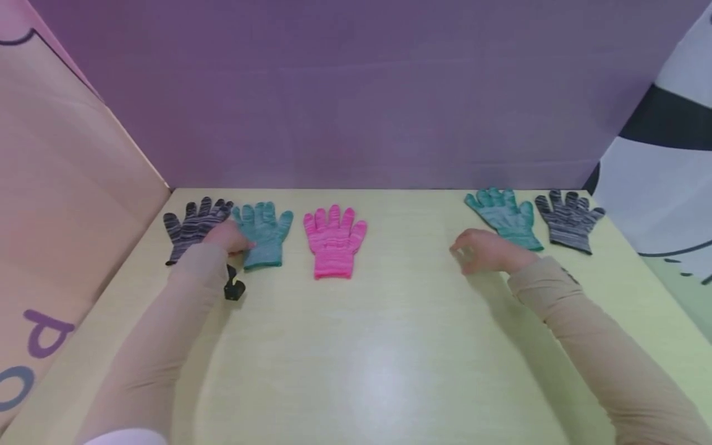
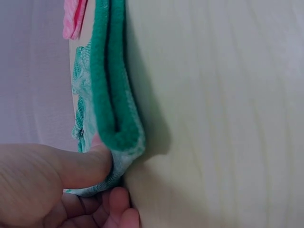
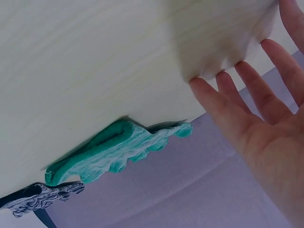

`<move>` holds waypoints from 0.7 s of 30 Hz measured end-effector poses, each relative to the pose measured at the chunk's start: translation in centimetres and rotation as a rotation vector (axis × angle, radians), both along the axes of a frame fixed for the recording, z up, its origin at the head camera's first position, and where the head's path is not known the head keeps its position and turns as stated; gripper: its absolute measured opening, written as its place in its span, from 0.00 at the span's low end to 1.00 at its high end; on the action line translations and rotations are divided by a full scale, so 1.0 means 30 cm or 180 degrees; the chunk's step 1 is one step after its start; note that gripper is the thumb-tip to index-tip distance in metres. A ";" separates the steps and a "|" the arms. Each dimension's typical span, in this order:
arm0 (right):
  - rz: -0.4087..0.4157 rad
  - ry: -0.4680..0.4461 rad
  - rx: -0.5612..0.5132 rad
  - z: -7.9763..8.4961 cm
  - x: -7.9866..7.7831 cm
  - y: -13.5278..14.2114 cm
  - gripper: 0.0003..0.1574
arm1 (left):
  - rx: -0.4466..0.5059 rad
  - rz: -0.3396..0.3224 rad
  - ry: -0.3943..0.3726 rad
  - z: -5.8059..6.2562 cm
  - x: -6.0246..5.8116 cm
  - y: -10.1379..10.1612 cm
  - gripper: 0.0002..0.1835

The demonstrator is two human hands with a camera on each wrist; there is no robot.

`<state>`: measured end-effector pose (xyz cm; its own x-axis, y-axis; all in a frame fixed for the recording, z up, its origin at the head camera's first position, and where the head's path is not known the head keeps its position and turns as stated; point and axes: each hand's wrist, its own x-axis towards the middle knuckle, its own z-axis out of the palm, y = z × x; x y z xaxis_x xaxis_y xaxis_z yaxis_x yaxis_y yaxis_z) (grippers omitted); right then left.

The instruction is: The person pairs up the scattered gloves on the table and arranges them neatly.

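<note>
My left hand [image 1: 228,238] pinches the side edge of a teal knit glove [image 1: 264,232], thumb on top and fingers curled beneath. In the left wrist view the glove's dark green cuff [image 2: 114,135] gapes a little beside the thumb. A pink glove [image 1: 334,244] lies flat to the right of it. My right hand [image 1: 486,250] holds nothing; its fingers are spread and relaxed in the right wrist view, fingertips close over the table. Just beyond that hand lies a second teal glove [image 1: 508,216], fingers pointing to the back left.
A dark grey striped glove [image 1: 191,228] lies at the left, partly behind my left hand. Another dark grey glove [image 1: 570,219] is at the far right. A purple panel [image 1: 367,99] rises along the back edge of the pale wooden table [image 1: 356,346], with printed panels at both sides.
</note>
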<state>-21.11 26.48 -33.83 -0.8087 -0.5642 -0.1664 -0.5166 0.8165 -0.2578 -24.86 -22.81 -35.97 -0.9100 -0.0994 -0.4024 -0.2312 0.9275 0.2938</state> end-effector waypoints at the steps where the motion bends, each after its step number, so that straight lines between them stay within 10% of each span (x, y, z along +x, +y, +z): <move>1: -0.0015 0.0004 -0.0010 0.000 0.003 0.002 0.29 | 0.0002 -0.0022 0.0003 0.004 0.001 0.000 0.36; 21: -0.0226 -0.0118 -0.0020 -0.010 0.019 0.013 0.30 | 0.0781 0.0004 0.0222 0.011 0.018 -0.015 0.28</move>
